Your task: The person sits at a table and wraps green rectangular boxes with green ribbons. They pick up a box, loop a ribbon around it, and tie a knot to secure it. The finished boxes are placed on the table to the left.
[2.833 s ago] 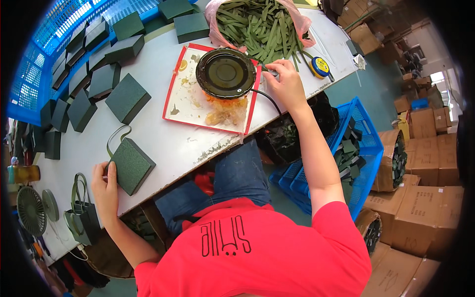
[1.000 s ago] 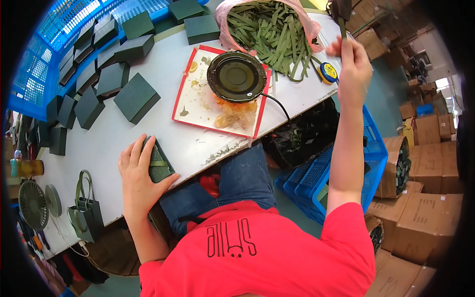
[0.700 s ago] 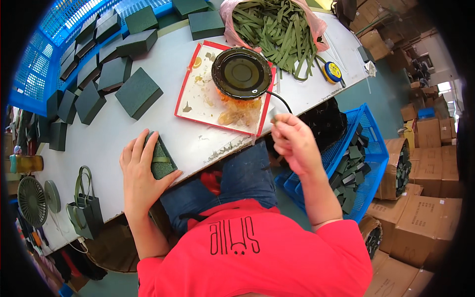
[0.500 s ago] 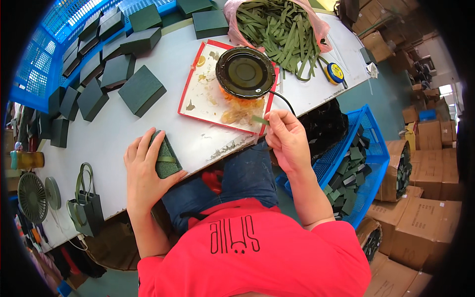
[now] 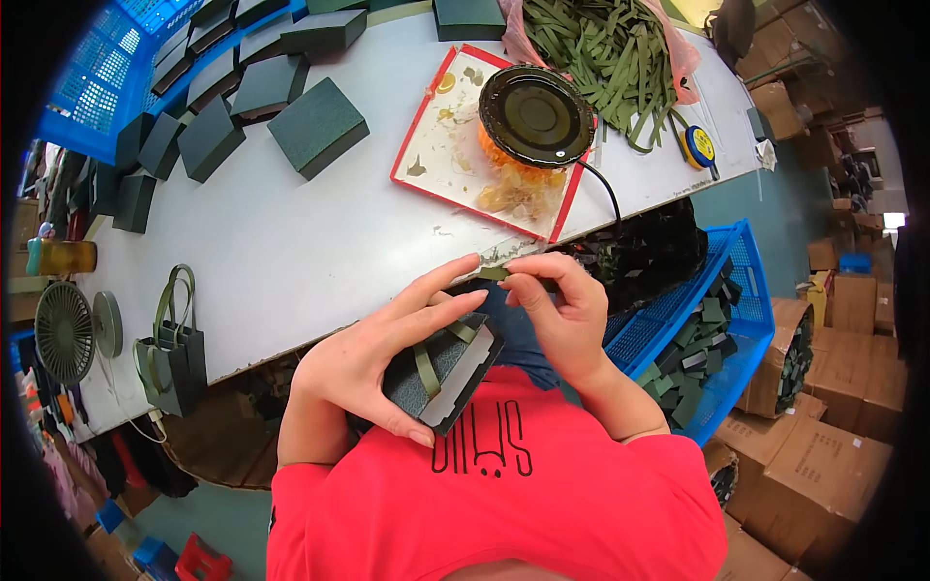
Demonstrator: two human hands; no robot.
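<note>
Dark green box (image 5: pixel 441 373): cradled over the lap in the left hand (image 5: pixel 373 363), fingers wrapped beneath, open end tilted up-right. Green ribbon strip (image 5: pixel 492 274): just above it, lying crosswise, pinched by the right hand (image 5: pixel 557 315).

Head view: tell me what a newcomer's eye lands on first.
First the two hands at centre: the left hand holds a dark green box while the right hand pinches a green ribbon above it. Behind them, a red tray on the white table carries a round black pot, with a ribbon heap beyond.
</note>
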